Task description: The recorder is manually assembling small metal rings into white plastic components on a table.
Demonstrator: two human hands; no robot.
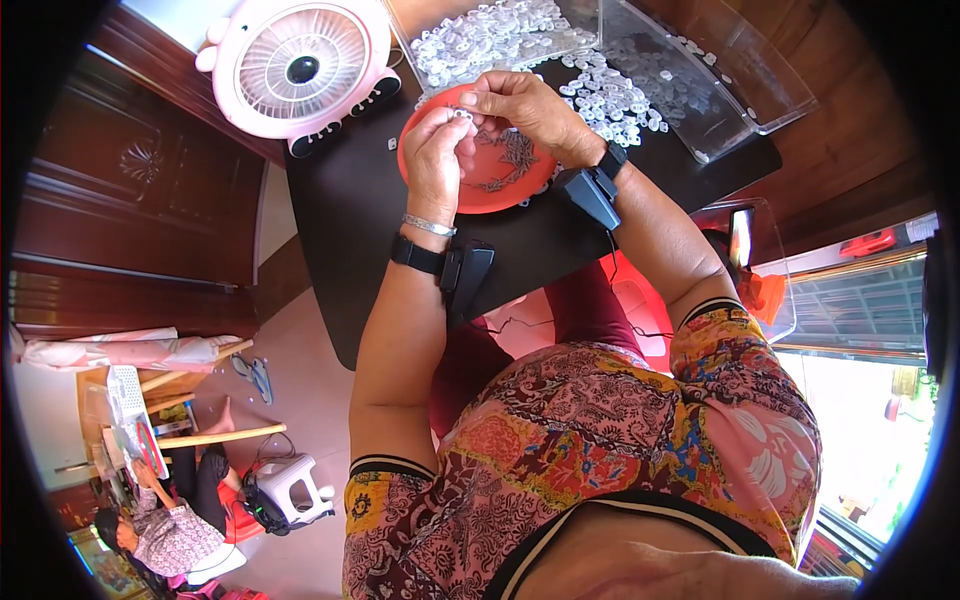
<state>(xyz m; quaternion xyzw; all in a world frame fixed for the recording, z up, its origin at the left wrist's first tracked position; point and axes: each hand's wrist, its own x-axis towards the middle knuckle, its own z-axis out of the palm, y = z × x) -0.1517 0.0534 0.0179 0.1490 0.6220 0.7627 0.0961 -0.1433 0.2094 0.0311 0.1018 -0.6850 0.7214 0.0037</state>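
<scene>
Both my hands are pinched close together above a red plate point(478, 203). Between the fingertips of my left hand point(436, 152) is a small whitish plastic piece point(463, 114) with holes. My right hand point(532, 108) is closed right beside it, thumb and forefinger pressed together; whatever they grip is too small to make out. Thin grey screws point(516, 153) lie loose in the plate under my hands. Just beyond and to the right, many matching clear plastic pieces point(610, 97) are spread over the dark tabletop point(345, 235).
A clear bin point(602, 25) heaped with plastic pieces stands at the back. Right of it lies another clear bin point(765, 122) with a few pieces. A pink fan point(302, 69) stands at the back left. Another person point(180, 535) sits far off at lower left, near a grey stool point(292, 487).
</scene>
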